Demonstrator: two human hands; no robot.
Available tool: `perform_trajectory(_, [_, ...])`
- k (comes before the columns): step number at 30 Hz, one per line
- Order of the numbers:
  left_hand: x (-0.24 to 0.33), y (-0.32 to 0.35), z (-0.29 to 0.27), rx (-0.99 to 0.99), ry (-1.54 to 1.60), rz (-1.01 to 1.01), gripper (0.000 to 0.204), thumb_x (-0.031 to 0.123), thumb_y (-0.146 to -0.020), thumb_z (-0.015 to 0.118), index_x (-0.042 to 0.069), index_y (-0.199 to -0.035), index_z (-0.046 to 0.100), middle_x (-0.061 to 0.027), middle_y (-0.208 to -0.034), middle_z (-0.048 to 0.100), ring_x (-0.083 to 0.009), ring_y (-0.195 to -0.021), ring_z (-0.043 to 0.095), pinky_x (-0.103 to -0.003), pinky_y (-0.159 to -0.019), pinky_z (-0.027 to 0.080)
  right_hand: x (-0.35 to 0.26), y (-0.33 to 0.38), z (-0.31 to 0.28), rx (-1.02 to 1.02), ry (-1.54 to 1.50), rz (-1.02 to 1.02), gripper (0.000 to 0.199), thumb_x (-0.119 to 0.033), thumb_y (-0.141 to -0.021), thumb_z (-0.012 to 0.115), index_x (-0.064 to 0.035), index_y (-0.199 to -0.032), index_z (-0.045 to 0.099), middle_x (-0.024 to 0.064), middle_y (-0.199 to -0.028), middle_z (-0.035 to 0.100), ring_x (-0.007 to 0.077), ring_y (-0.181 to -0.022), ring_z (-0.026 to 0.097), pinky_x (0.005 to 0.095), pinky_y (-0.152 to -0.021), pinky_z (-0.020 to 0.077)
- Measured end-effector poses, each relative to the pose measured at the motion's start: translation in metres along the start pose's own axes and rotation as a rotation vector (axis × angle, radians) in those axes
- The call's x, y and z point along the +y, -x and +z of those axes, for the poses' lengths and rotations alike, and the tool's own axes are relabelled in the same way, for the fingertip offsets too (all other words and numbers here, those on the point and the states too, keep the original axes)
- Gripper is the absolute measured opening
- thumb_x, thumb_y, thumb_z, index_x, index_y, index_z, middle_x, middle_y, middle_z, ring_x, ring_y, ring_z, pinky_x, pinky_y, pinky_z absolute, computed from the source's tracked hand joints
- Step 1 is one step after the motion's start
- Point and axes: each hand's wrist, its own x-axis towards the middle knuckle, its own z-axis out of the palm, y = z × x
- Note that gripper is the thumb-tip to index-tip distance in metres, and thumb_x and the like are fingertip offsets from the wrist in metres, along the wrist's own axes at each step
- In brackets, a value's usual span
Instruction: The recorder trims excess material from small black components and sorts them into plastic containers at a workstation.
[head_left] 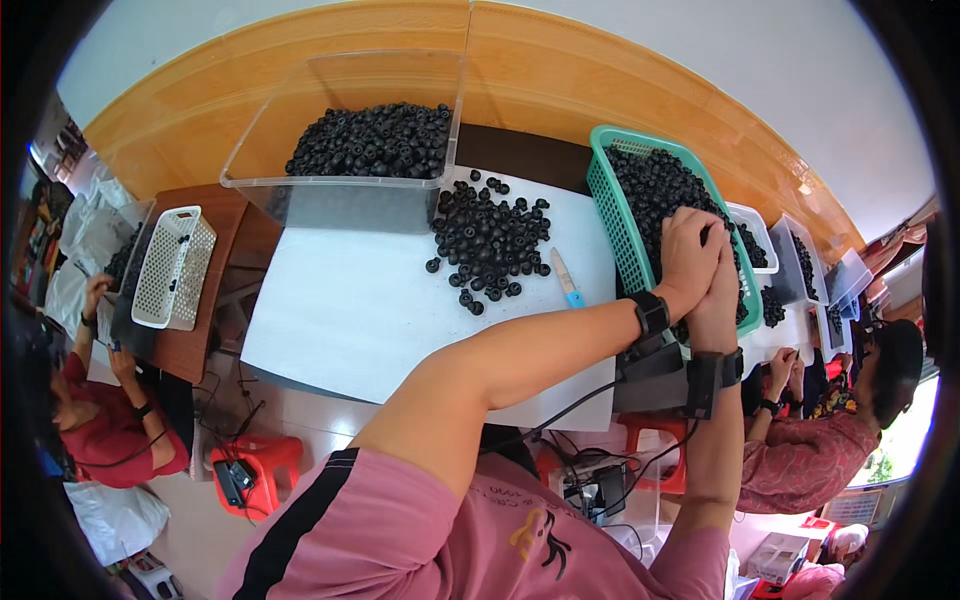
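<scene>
Both hands are together over a green plastic basket [618,215] filled with small black ring-like pieces [655,180]. My left hand [683,262] reaches across from the left with its fingers curled closed. Right against it, my right hand [717,292] comes up from below, also closed. A dark spot shows between the fingers, but I cannot make out what they hold. On the white board [340,300] to the left lies a loose heap of the same black pieces [490,235]. Beside that heap rests a small knife [568,280] with a blue handle.
A large clear bin [350,200] of black pieces stands at the back left. A white basket [175,265] sits on a brown table. Smaller containers [755,238] stand to the right. Co-workers [120,430] sit on both sides. Cables run from my wrist straps; red stools [258,470] stand below.
</scene>
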Motion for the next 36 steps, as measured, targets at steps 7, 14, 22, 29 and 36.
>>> perform_trajectory(7, [0.050,-0.024,-0.066,0.004,0.088,0.136,0.011,0.012,-0.085,0.064,0.003,-0.091,0.067,-0.0125,-0.096,0.063,-0.0280,-0.093,0.057,-0.036,-0.085,0.045,0.002,-0.004,0.049,-0.158,-0.078,-0.100,0.031,-0.030,-0.102,0.041,-0.0061,-0.115,0.054,0.0049,-0.111,0.057,0.0166,-0.105,0.055,0.0313,-0.092,0.0456])
perform_trajectory(14, [0.027,-0.015,-0.152,0.030,-0.062,0.051,0.013,0.014,-0.086,0.065,0.003,-0.093,0.066,-0.0118,-0.097,0.062,-0.0280,-0.094,0.057,-0.036,-0.088,0.045,0.079,0.029,0.113,-0.013,-0.177,-0.052,0.021,-0.024,-0.101,0.046,-0.0074,-0.109,0.056,0.0017,-0.102,0.057,0.0118,-0.097,0.055,0.0272,-0.085,0.0474])
perform_trajectory(22, [-0.015,-0.006,-0.201,0.008,-0.164,-0.049,0.015,0.013,-0.091,0.061,0.000,-0.097,0.065,-0.0100,-0.102,0.060,-0.0196,-0.096,0.058,-0.030,-0.086,0.046,0.133,0.041,0.139,0.112,-0.183,0.076,0.025,-0.027,-0.101,0.049,-0.0048,-0.110,0.055,0.0055,-0.105,0.060,0.0135,-0.095,0.058,0.0273,-0.083,0.0507])
perform_trajectory(29, [-0.015,-0.011,-0.208,-0.006,-0.233,-0.011,0.013,0.014,-0.090,0.061,0.002,-0.094,0.065,-0.0093,-0.100,0.060,-0.0200,-0.093,0.056,-0.031,-0.085,0.045,0.140,0.036,0.139,0.149,-0.244,0.030,0.023,-0.023,-0.097,0.053,-0.0031,-0.107,0.060,0.0055,-0.103,0.062,0.0136,-0.094,0.058,0.0264,-0.082,0.0498])
perform_trajectory(36, [-0.011,-0.016,-0.216,-0.003,-0.262,0.037,0.018,0.020,-0.091,0.063,0.002,-0.086,0.064,-0.0080,-0.089,0.061,-0.0193,-0.089,0.054,-0.031,-0.084,0.043,0.147,0.027,0.125,0.159,-0.199,-0.027,0.028,-0.026,-0.097,0.052,-0.0011,-0.093,0.065,0.0064,-0.096,0.065,0.0141,-0.091,0.059,0.0274,-0.083,0.0479])
